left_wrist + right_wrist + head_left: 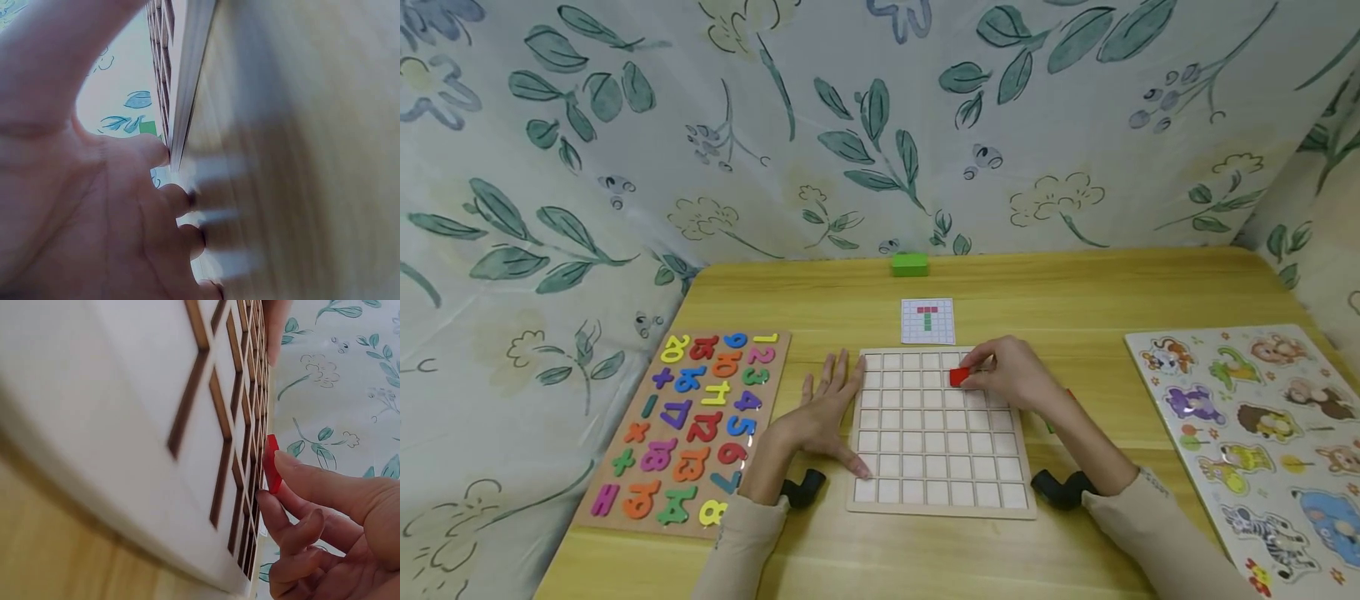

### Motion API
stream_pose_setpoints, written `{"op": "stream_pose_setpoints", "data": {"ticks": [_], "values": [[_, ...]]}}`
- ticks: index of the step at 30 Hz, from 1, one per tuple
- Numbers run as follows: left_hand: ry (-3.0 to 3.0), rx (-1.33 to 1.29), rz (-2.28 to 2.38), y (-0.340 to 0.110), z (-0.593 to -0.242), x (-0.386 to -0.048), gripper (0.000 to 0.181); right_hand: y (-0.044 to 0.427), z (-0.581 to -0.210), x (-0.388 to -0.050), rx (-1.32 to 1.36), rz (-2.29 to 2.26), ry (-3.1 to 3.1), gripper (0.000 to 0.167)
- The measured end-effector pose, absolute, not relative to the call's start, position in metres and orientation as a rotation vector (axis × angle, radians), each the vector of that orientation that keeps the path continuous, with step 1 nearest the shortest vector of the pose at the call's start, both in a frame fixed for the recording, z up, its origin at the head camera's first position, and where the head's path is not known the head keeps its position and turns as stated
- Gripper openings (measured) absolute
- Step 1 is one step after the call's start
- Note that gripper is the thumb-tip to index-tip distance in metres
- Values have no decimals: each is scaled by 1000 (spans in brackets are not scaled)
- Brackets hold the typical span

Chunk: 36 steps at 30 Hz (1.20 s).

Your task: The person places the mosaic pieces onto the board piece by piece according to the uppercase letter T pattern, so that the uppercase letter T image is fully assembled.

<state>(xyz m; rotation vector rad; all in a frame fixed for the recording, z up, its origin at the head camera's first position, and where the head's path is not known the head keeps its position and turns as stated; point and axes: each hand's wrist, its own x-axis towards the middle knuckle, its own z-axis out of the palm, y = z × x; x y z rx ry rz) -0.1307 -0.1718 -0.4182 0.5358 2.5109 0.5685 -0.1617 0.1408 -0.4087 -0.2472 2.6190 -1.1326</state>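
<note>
A red square tile (958, 377) is pinched between the thumb and fingers of my right hand (1018, 377), over the upper right part of the wooden grid board (943, 511). In the right wrist view the red tile (272, 464) stands tilted in the grip of my right hand (337, 519), close to the grid. My left hand (820, 421) lies spread along the board's left edge, thumb on its lower left corner. From the left wrist view, my left hand (106, 200) has its fingertips on the table beside the board's side.
A card (927, 322) with a red and green T pattern lies behind the board, and a green block (910, 265) farther back. Left is a number puzzle (685, 433); right, an animal puzzle (1255, 433). Small red and green pieces are partly hidden by my right forearm.
</note>
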Motion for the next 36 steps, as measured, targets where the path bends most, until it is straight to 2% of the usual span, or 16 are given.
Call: {"op": "stream_pose_setpoints", "data": {"ticks": [29, 36], "values": [[2509, 539, 574, -172, -419, -131, 156, 131, -414, -167, -249, -1171, 2617, 18], [2513, 543, 576, -172, -419, -130, 156, 134, -413, -167, -214, -1204, 2526, 24]]}}
